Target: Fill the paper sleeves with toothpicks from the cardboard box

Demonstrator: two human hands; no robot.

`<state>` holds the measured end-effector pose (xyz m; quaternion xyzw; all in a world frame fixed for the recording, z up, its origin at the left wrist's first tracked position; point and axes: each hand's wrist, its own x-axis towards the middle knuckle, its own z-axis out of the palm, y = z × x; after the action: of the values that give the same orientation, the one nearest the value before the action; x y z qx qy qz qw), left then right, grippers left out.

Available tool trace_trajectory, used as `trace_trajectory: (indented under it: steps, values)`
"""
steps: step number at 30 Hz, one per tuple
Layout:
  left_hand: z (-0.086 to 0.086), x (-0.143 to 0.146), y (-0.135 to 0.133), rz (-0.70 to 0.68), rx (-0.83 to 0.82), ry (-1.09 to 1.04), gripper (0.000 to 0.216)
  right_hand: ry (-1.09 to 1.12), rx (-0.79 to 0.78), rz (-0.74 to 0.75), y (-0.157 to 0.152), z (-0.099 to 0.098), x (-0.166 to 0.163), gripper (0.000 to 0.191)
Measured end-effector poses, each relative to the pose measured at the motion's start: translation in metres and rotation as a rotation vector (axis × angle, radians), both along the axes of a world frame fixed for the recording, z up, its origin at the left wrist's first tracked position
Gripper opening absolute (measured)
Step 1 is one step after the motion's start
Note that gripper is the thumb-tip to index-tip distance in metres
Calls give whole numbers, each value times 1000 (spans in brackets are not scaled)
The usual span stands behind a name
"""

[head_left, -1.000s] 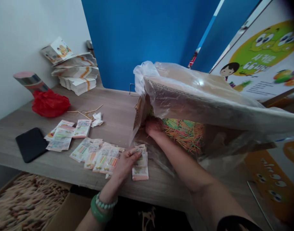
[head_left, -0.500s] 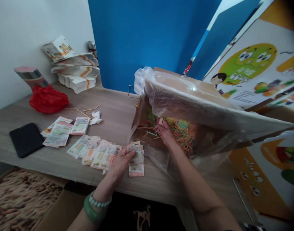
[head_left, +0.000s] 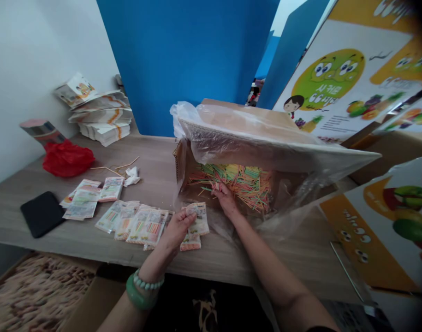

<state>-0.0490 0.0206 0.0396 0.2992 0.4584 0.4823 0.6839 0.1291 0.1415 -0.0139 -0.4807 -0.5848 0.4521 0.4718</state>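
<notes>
My left hand (head_left: 176, 229) pinches a small printed packet (head_left: 199, 218) and holds it just above a short stack of the same packets (head_left: 190, 243) on the wooden table (head_left: 162, 161). My right hand (head_left: 225, 197) reaches into a cardboard box (head_left: 252, 152) lying on its side and lined with clear plastic. Its fingers are closed on a small bunch of the thin coloured sticks (head_left: 241, 180) that fill the box. Filled packets (head_left: 138, 226) lie in an overlapping row to the left of my left hand.
More packets (head_left: 89, 196), a black phone (head_left: 43, 213), a red bag (head_left: 67, 158), a crumpled tissue (head_left: 131, 175) and a pile of printed paper (head_left: 100, 117) lie on the table's left. An open box of pale sticks (head_left: 34, 295) stands below the table's edge. Printed boards (head_left: 352, 78) lean at right.
My right hand has drawn back from deep in the box to its mouth, with sticks in its fingers. My left hand has lifted one packet off the stack.
</notes>
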Motion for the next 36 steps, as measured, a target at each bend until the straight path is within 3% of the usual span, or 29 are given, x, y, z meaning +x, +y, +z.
trace_trajectory:
  steps: [3, 9, 12, 14, 22, 27, 32, 36]
  values:
    - [4, 2, 8, -31, 68, 100, 24, -84, 40, 27, -6, -5, -3, 13]
    - [9, 21, 58, 33, 478, 450, 12, -31, 90, 64, -12, -5, -6, 14]
    - [4, 35, 80, -53, 458, 443, 2, -17, 79, 41, -11, 0, -7, 16]
    - [-1, 38, 86, -80, 413, 405, 12, 2, 68, 27, -10, 2, -6, 22]
    - [-12, 15, 61, 76, 243, 234, 16, 118, -47, -12, -6, -1, 1, 19]
    - [-13, 14, 49, 97, 125, 147, 25, 111, -21, 26, -6, -3, -1, 36]
    - [-14, 12, 46, 99, 167, 202, 26, -38, -11, 112, -11, 2, 2, 17]
    - [-15, 10, 41, 87, 230, 274, 28, -133, 57, 132, -13, 12, 3, 19]
